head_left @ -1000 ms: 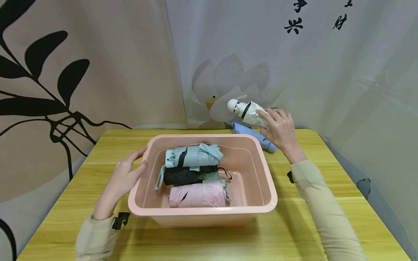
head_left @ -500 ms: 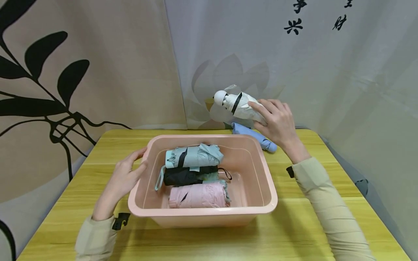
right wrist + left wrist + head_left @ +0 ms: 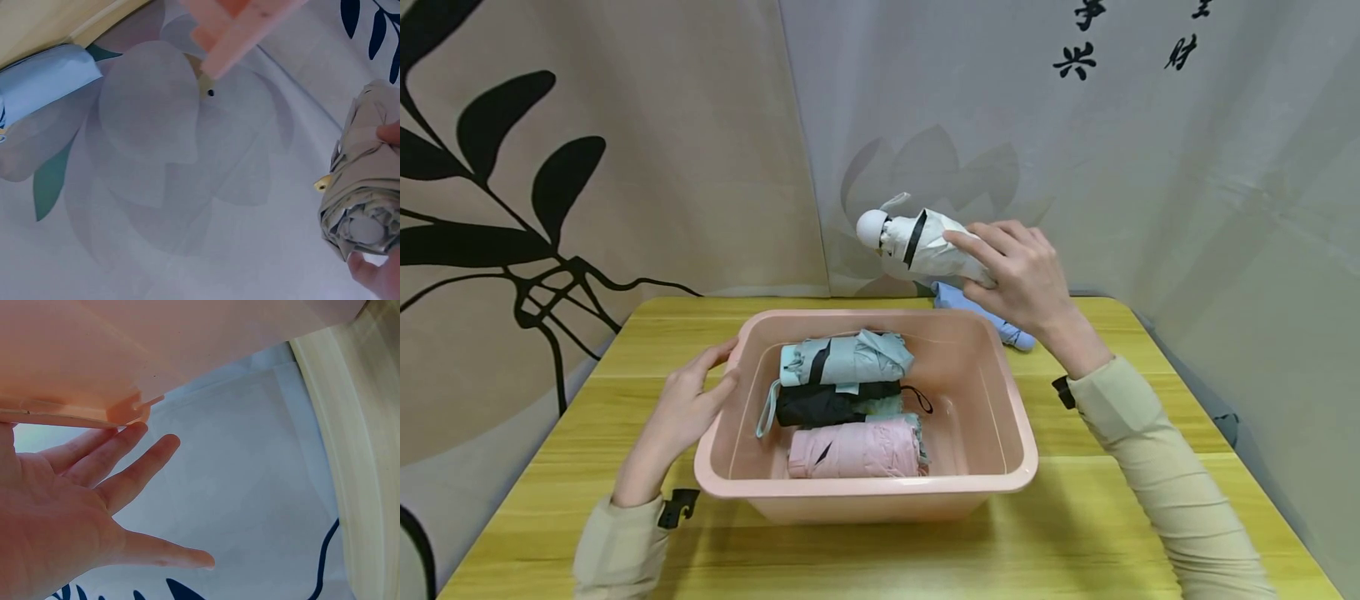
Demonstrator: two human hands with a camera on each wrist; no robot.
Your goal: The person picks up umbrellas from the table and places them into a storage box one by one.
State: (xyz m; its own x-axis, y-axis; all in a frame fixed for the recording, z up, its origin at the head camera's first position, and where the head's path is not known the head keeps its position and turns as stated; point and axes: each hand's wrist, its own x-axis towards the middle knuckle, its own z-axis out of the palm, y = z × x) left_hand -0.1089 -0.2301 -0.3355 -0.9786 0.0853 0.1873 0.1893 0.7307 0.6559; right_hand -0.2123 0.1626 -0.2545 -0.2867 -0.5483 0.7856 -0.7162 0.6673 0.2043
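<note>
My right hand grips a folded white umbrella by its cloth end, held in the air above the back right of the pink basin. The umbrella's round white handle points left, and a black strap wraps its middle. In the right wrist view the rolled end of the umbrella shows between fingers and thumb. My left hand rests against the basin's left rim; in the left wrist view its fingers are straight and spread beneath the rim. Inside the basin lie a light-blue umbrella, a black umbrella and a pink umbrella.
A blue folded umbrella lies on the wooden table behind the basin's back right corner, partly hidden by the rim and the right hand. A printed curtain hangs right behind the table's back edge.
My right hand has carried the white umbrella to the left and slightly upward, away from the blue umbrella. The left hand and the basin have stayed in place.
</note>
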